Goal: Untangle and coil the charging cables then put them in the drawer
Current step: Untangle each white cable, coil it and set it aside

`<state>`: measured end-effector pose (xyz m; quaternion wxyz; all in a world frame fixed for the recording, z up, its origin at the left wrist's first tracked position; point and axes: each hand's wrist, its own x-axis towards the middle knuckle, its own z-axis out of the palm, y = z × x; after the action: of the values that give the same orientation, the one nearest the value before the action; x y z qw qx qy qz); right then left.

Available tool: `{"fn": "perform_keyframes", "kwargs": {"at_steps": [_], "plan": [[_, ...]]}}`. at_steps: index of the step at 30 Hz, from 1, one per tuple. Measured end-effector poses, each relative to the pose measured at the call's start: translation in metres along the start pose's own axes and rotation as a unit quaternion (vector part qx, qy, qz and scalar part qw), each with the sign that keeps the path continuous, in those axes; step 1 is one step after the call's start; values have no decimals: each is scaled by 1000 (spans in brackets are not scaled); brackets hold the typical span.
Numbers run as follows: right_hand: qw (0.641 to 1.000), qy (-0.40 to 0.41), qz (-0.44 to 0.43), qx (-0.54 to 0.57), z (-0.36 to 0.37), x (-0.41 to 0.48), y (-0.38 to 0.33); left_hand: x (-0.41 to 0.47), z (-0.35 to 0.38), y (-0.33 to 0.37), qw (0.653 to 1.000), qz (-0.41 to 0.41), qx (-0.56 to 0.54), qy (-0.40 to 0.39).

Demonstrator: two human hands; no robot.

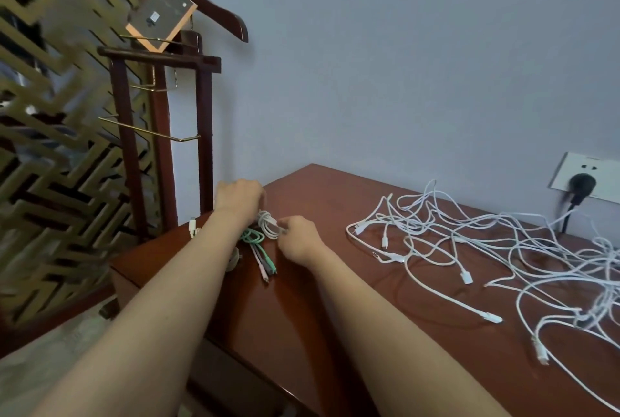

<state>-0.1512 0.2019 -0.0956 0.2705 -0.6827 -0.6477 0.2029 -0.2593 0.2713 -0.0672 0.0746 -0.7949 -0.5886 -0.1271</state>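
A small coiled white cable (269, 225) lies near the far left corner of the brown wooden cabinet top (335, 282). My left hand (239, 196) is curled over its far side and my right hand (298, 238) pinches its near right edge. Beside it a green coiled cable (252, 237) lies with several coloured plug ends (266, 267) pointing toward me. A big tangle of white charging cables (486, 249) spreads over the right half of the top. No drawer shows as open.
A dark wooden valet stand (201, 88) with brass rails stands left of the cabinet, before a gold lattice screen (60, 114). A wall socket (587, 178) with a black plug sits at the right. Another white plug (192, 226) hangs at the cabinet's left edge.
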Motion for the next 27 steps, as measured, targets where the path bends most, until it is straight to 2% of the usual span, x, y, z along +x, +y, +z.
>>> {"fn": "perform_keyframes", "kwargs": {"at_steps": [6,10,14,17,21,27], "plan": [[999,-14,-19,-34,-20,-7,1,1,-8,2,1000,-4,-30,2],[998,-14,-10,-57,-46,-16,8,-2,-28,18,998,21,-59,-8],[998,-2,2,-70,-82,-32,15,-10,-50,46,996,77,-45,-12],[995,10,8,-95,-115,-49,23,-17,-66,69,990,127,-33,-48],[989,4,20,-145,-159,-81,41,-30,-85,105,974,198,-54,-100],[979,1,70,-193,-219,-143,73,-56,-107,170,947,292,-72,-116]]}}
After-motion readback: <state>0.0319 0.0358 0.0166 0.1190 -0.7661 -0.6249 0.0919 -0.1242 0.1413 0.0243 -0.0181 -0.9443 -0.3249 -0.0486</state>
